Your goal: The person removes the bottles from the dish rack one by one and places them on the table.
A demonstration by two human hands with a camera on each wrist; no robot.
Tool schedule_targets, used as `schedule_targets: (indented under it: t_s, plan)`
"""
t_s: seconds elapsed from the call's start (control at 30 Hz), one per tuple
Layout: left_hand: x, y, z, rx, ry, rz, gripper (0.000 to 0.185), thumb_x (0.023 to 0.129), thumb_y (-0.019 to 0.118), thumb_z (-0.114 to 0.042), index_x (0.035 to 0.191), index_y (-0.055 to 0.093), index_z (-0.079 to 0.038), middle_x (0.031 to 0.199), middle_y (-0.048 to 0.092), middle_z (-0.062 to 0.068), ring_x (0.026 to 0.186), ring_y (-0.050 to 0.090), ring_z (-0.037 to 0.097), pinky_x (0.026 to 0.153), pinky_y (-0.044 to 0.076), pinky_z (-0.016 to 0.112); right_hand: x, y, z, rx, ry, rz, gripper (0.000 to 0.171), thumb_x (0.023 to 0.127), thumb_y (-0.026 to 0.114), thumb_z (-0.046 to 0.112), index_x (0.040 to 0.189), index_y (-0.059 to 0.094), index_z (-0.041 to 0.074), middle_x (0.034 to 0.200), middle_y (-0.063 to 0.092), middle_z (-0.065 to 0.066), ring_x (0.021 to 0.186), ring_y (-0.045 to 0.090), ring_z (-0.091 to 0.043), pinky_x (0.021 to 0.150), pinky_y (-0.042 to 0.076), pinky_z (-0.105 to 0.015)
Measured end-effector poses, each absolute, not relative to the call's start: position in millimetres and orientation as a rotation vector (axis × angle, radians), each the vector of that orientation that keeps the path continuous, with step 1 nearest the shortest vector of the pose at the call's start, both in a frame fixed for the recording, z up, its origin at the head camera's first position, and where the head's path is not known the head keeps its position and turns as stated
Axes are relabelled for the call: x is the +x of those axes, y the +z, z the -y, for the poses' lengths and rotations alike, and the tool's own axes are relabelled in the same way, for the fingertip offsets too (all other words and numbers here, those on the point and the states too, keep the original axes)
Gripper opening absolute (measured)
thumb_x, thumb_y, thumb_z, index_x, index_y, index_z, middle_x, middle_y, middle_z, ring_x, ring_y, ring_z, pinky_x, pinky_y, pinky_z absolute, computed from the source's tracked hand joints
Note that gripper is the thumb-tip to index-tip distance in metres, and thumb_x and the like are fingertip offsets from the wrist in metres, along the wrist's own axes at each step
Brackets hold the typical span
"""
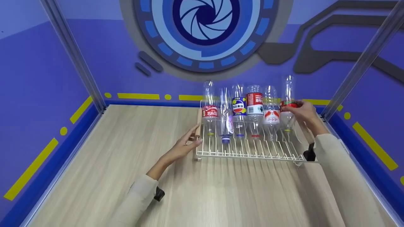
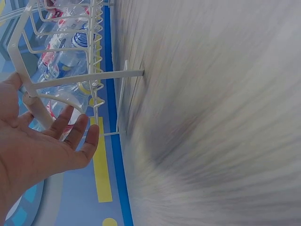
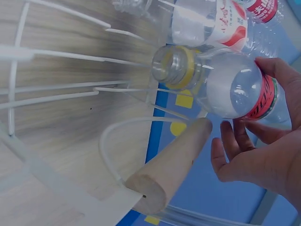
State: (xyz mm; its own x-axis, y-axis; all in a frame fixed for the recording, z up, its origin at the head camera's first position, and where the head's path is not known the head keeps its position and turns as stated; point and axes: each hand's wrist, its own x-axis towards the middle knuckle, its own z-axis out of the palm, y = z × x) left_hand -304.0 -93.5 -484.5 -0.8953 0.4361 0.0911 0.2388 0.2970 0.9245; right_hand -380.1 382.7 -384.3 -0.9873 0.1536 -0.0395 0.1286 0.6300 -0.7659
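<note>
A white wire rack (image 1: 249, 155) with wooden side handles stands on the table. My left hand (image 1: 181, 148) holds its left wooden handle (image 2: 41, 113), thumb at the frame corner and the lower fingers spread. At the rack's right end, my right hand (image 1: 305, 113) pinches a clear plastic bottle (image 3: 225, 84) by its red label, thumb on one side and fingers behind. This bottle is upside down, its capless neck with a yellow ring pointing down among the wires. Several other empty bottles lean neck-down in a row, among them one with a blue label (image 1: 239, 106) and one with a purple-blue cap (image 1: 225, 140).
The right wooden handle (image 3: 171, 165) is just below the right hand in the right wrist view. Behind the rack rises a blue printed wall (image 1: 107, 56). Metal posts (image 1: 74, 53) stand at the corners of the wooden table (image 1: 126, 132).
</note>
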Motion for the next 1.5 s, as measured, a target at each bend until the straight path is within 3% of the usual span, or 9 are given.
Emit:
schedule_targets:
  t_s: [0.13,0.27,0.33,0.57,0.77,0.97,1.07,1.3,1.5]
  plan:
    - [-305,-485,93,0.636,1.654,-2.376,0.069,0.105,0.056,-0.035,0.164,0.02,-0.032,0.149,0.047,0.014,0.132,0.046,0.031,0.107,0.041,0.058,-375,-379,-382,-0.224,1.383,2.743,0.086,0.096,0.069,0.043,0.156,0.032,-0.006,0.151,0.044,-0.029,0.111,0.054,-0.018,0.078,0.044,-0.009]
    - [-305,-486,94,0.636,1.657,-2.378,0.069,0.105,0.056,-0.035,0.164,0.02,-0.033,0.149,0.048,0.015,0.13,0.048,0.032,0.105,0.042,0.058,-370,-379,-380,-0.192,1.549,2.659,0.086,0.097,0.069,0.039,0.159,0.027,-0.004,0.153,0.04,-0.025,0.082,0.058,-0.001,0.072,0.056,-0.014]
    - [-305,-486,94,0.638,1.656,-2.376,0.069,0.105,0.055,-0.035,0.164,0.019,-0.034,0.15,0.047,0.016,0.129,0.048,0.031,0.105,0.042,0.057,-367,-380,-380,-0.177,1.615,2.631,0.086,0.098,0.068,0.036,0.16,0.024,-0.003,0.154,0.037,-0.024,0.078,0.058,0.001,0.071,0.059,-0.017]
    - [-305,-486,94,0.638,1.652,-2.376,0.069,0.105,0.055,-0.035,0.164,0.019,-0.033,0.15,0.047,0.014,0.13,0.048,0.029,0.106,0.042,0.054,-355,-377,-380,-0.145,1.689,2.651,0.09,0.1,0.062,0.045,0.164,0.014,0.005,0.16,0.031,-0.022,0.101,0.051,0.001,0.08,0.055,-0.015]
    - [-304,-485,94,0.632,1.634,-2.378,0.07,0.105,0.055,-0.036,0.165,0.017,-0.033,0.152,0.045,0.015,0.131,0.047,0.03,0.107,0.042,0.057,-342,-375,-374,-0.076,2.089,2.487,0.095,0.1,0.065,0.038,0.165,0.002,0.011,0.162,0.025,-0.018,0.099,0.064,-0.004,0.083,0.06,-0.022]
    - [-305,-486,94,0.648,1.651,-2.365,0.069,0.105,0.055,-0.034,0.165,0.019,-0.032,0.151,0.047,0.019,0.129,0.048,0.03,0.107,0.042,0.056,-333,-372,-364,-0.008,2.292,2.393,0.091,0.101,0.063,0.036,0.166,0.002,0.016,0.131,0.048,0.001,0.093,0.074,-0.013,0.078,0.063,-0.033]
    - [-305,-486,94,0.649,1.647,-2.366,0.069,0.106,0.054,-0.033,0.164,0.018,-0.033,0.15,0.047,0.019,0.129,0.048,0.031,0.106,0.043,0.055,-331,-372,-358,0.023,2.31,2.403,0.088,0.103,0.06,0.038,0.165,0.004,0.015,0.123,0.054,0.002,0.091,0.076,-0.015,0.076,0.063,-0.035]
    - [-304,-486,94,0.638,1.631,-2.393,0.069,0.105,0.055,-0.035,0.164,0.019,-0.033,0.148,0.049,0.013,0.128,0.049,0.029,0.104,0.044,0.051,-328,-376,-343,0.108,2.3,2.49,0.077,0.104,0.055,0.04,0.163,0.013,0.014,0.126,0.054,0.0,0.099,0.069,-0.014,0.075,0.062,-0.031]
    - [-305,-486,94,0.633,1.637,-2.386,0.069,0.105,0.055,-0.035,0.164,0.019,-0.034,0.148,0.049,0.012,0.129,0.05,0.03,0.104,0.043,0.055,-324,-380,-337,0.25,2.241,2.573,0.067,0.104,0.058,0.028,0.162,0.024,0.018,0.132,0.052,0.001,0.111,0.062,-0.017,0.087,0.06,-0.034]
